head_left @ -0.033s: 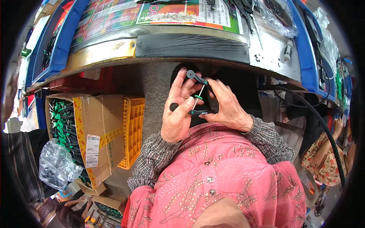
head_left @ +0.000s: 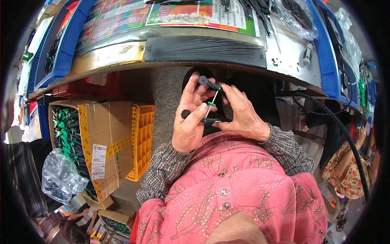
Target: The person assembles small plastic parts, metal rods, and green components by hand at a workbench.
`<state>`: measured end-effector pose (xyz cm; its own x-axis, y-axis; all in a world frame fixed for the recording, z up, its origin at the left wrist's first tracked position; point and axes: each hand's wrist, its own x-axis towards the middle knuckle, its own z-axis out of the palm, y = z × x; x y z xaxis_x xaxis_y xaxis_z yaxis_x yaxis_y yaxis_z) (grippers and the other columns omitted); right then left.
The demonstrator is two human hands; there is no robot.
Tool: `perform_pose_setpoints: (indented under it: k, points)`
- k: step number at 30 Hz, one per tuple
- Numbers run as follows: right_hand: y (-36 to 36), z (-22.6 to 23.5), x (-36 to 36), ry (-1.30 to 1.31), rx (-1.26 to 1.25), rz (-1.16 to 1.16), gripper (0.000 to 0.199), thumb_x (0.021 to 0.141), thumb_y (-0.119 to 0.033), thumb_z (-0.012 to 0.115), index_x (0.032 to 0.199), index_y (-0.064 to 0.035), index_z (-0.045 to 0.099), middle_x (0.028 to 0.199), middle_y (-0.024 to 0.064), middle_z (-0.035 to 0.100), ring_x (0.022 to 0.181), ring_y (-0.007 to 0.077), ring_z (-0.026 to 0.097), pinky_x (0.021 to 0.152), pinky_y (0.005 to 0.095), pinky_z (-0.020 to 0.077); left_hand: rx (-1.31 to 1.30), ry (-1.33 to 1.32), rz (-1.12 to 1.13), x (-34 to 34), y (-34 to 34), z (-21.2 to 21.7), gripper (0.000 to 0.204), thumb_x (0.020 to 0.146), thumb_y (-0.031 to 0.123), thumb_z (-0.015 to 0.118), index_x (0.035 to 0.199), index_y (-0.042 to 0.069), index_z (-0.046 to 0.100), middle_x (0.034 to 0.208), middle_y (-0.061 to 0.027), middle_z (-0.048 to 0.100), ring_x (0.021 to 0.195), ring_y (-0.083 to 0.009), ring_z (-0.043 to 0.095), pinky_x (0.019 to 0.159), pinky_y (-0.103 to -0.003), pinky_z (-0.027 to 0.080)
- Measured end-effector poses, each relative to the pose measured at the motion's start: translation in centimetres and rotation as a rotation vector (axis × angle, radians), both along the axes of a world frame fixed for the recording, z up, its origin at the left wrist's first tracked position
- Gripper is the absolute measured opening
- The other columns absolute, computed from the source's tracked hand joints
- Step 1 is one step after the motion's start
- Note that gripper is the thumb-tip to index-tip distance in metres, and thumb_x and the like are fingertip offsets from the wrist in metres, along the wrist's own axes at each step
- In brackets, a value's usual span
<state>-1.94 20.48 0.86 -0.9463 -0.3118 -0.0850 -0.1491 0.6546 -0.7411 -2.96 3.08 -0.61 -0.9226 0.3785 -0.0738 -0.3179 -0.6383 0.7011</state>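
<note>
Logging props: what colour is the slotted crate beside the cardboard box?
Yellow-orange crate, clearest in the head view, left of the hands.

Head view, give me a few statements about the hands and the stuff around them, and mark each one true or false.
1. Both hands, left hand and right hand, hold a small black tool with green tips. True.
2. The yellow crate stands on the person's right. False: it is on their left.
3. The cardboard box holds green and black parts. True.
4. The sleeves are plain white. False: they are checked grey.
</note>
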Motion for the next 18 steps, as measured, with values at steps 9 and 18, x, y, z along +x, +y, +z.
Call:
perform_pose_setpoints:
  k: [9, 18]
  points:
    - [-0.47, -0.62, 0.03, 0.044, -0.15, -0.005, 0.094, 0.056, -0.007, 0.083, 0.135, 0.0015, 0.033, 0.11, 0.0139, 0.047, 0.089, 0.0243, 0.053, 0.078, 0.0339, 0.0484, -0.071, 0.004, 0.066, -0.22, 0.09, -0.3, 0.071, 0.085, 0.009, 0.063, 0.145, 0.003, 0.026, 0.136, -0.0129, 0.043, 0.114, -0.019, 0.048, 0.093, -0.034, 0.046]
    - [-0.59, -0.69, 0.05, 0.02, -0.208, 0.014, 0.089, 0.057, -0.006, 0.083, 0.132, 0.0027, 0.036, 0.106, 0.0112, 0.048, 0.088, 0.0203, 0.052, 0.077, 0.0322, 0.0485, -0.109, -0.033, 0.088, -0.23, -0.04, -0.45, 0.062, 0.086, 0.006, 0.061, 0.141, 0.001, 0.033, 0.131, -0.0107, 0.047, 0.107, -0.0148, 0.048, 0.095, -0.033, 0.044]
